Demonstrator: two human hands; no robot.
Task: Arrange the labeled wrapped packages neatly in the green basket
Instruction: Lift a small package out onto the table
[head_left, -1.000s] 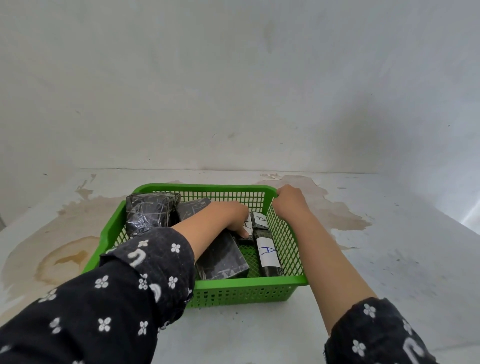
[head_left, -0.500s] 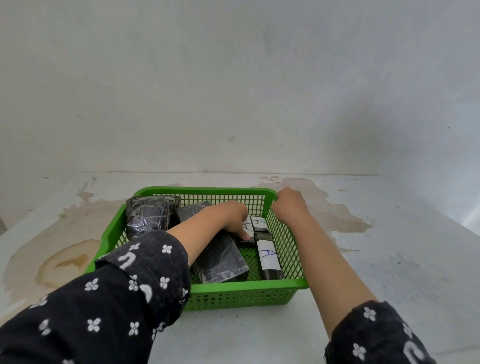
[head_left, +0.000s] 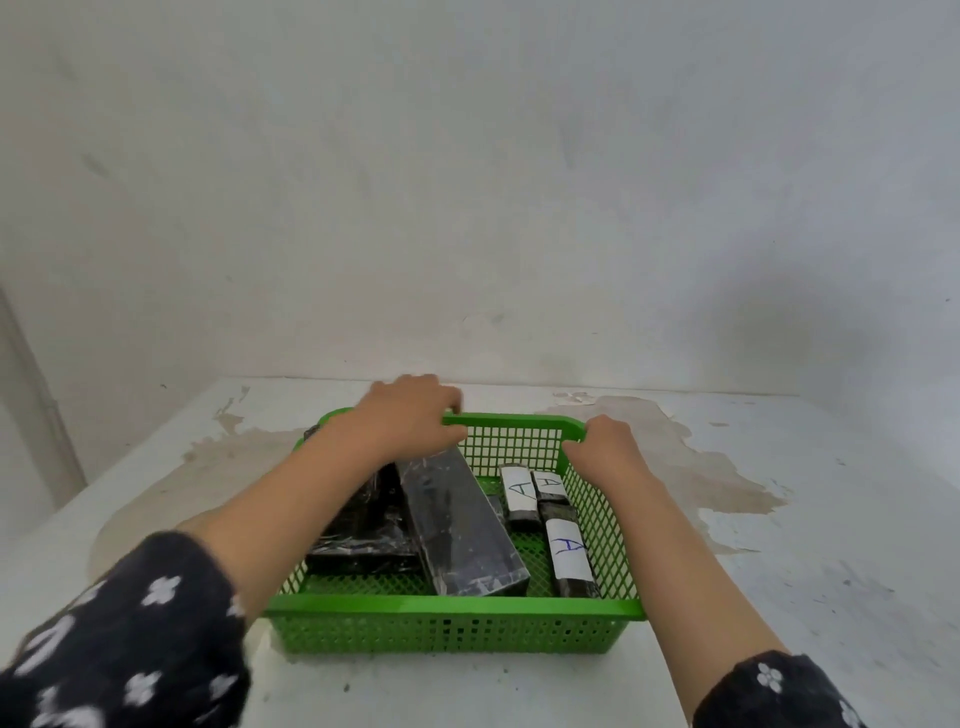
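Note:
A green mesh basket (head_left: 452, 605) stands on the table in front of me. Inside lie black wrapped packages: a long one (head_left: 460, 525) running front to back, a bulkier one (head_left: 358, 525) left of it, and three small ones with white "A" labels on the right: (head_left: 519, 491), (head_left: 549, 487), (head_left: 569, 556). My left hand (head_left: 410, 415) grips the basket's far rim near its left part, fingers curled over the edge. My right hand (head_left: 605, 441) grips the far right corner of the rim.
The white table (head_left: 779, 545) carries brown stains left of and behind the basket. A pale wall rises right behind the table's far edge. Dark flowered sleeves cover both forearms at the bottom of the view.
My left hand has come out of the basket, off the small labeled packages, and now holds the far rim. My right hand stays on the corner.

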